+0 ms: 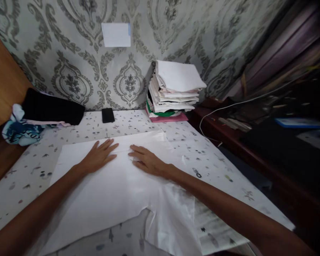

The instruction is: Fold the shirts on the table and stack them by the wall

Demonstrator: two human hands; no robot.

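Note:
A white garment (117,188), which looks like a shirt with a sleeve at the lower right, is spread over the printed cloth in front of me. My left hand (102,156) rests palm down on its upper part, fingers spread. To the right, my right hand (149,161) also lies on the fabric, its fingers apart and pointing left, slightly bent. Small creases show in the fabric beside the right fingertips. The sleeve part is rumpled, while the body under my hands lies mostly flat.
A stack of folded clothes (176,89) stands against the patterned wall. A black phone (108,115) lies at the back. Dark and patterned clothes (53,106) are heaped at the left. Along the right side runs a dark red wooden edge (229,142) with a white cable (234,104) over it.

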